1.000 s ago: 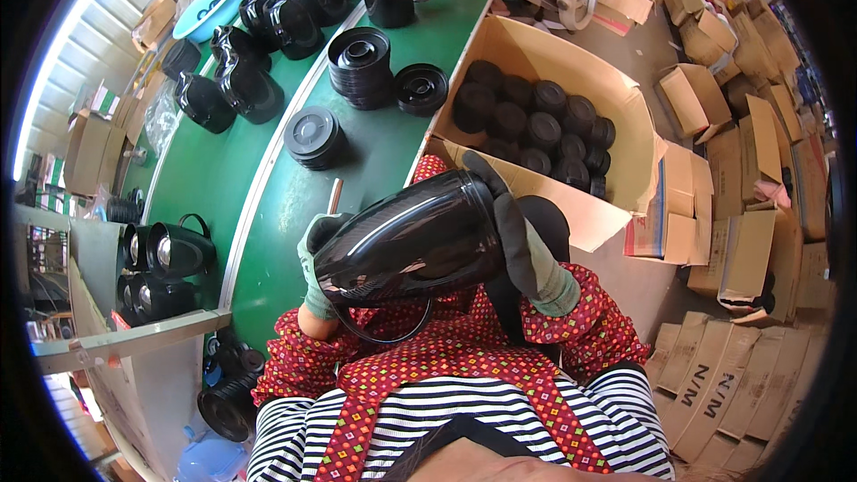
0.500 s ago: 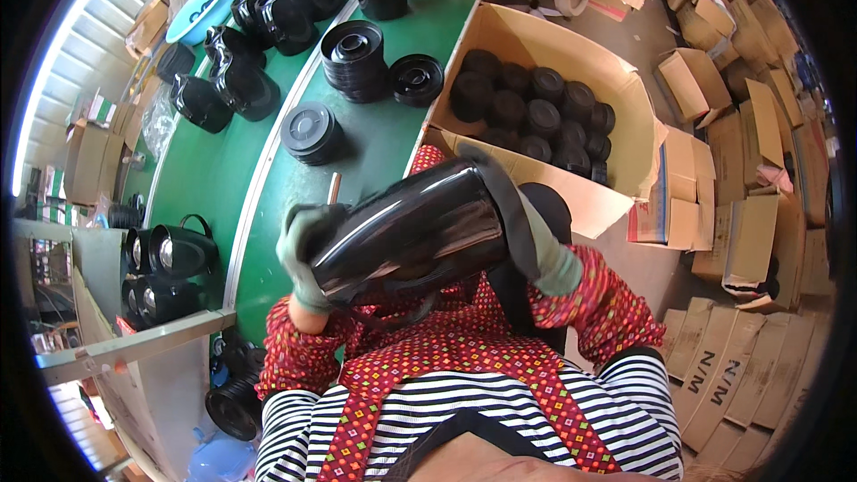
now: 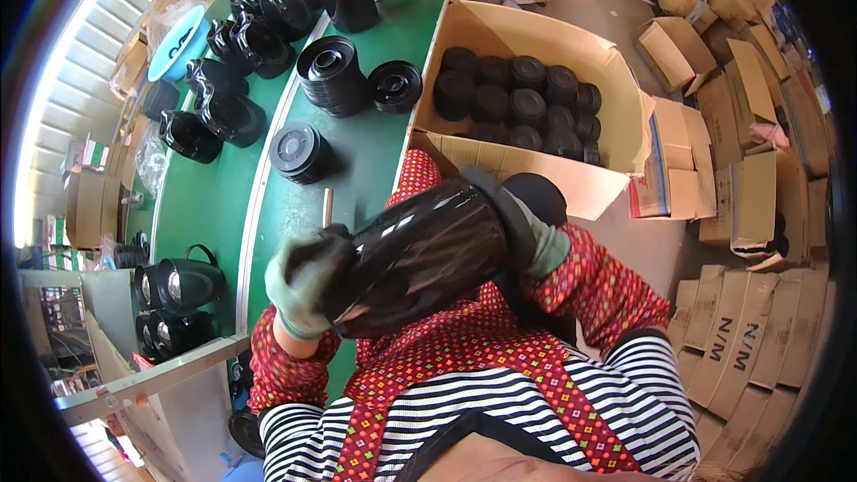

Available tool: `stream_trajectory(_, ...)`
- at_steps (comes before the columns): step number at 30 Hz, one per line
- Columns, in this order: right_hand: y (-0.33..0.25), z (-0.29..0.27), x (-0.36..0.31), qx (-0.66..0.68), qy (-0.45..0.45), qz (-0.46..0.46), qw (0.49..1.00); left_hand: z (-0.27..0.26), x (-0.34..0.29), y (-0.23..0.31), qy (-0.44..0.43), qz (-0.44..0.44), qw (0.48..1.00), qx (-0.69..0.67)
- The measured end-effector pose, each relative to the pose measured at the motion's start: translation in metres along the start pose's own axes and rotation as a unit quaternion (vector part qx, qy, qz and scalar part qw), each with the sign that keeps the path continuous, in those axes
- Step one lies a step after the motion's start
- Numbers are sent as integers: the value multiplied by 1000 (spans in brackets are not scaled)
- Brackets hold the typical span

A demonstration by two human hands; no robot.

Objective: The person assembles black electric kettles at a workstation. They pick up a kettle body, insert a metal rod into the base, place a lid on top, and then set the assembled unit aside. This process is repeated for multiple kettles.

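A glossy black jug (image 3: 428, 254) lies tilted across my lap, held between both hands. My left hand (image 3: 303, 281), in a pale green glove with dark fingers, grips its left end; motion smears the fingers. My right hand (image 3: 531, 236), in a similar glove, is wrapped round the wide right end, its dark palm pressed to the rim. On the green table (image 3: 370, 178) just beyond lie a short copper-coloured rod (image 3: 328, 207) and a low stack of round black lids (image 3: 297, 152).
A taller stack of black ring-shaped parts (image 3: 330, 76) and a single one (image 3: 395, 86) stand farther back. Several black jugs (image 3: 284, 4) crowd the far left. An open carton (image 3: 616, 98) of round black parts stands right of the table. Cartons (image 3: 741, 330) pile up at the right.
The jug has turned slightly and come a little lower, with both hands still on it. My left hand has shifted slightly down along its end. The whole view has swung slightly.
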State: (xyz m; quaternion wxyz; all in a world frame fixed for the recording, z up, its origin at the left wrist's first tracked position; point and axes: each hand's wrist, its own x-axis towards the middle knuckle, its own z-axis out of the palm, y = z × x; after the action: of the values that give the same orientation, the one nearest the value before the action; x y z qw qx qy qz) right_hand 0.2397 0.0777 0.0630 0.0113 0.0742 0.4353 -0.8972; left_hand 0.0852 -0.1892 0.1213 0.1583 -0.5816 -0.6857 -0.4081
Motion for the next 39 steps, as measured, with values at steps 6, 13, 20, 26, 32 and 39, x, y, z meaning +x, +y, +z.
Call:
stream_trajectory(6,3,29,-4,-203,20,-334,920,22,-51,-35,26,-487,806,-335)
stream_trajectory(13,10,-7,3,145,117,147,971,0,23,9,-113,14,993,30)
stream_trajectory(20,13,45,-10,-19,95,-295,951,42,-49,-17,63,-461,780,-417)
stream_trajectory(26,36,-12,-4,104,99,111,983,4,41,10,-174,-47,984,2)
stream_trajectory(32,2,21,-24,-317,17,-332,888,48,-67,-37,-186,-245,922,-237)
stream_trajectory(39,27,18,-11,-90,56,-323,940,52,-61,-50,-46,-378,823,-422)
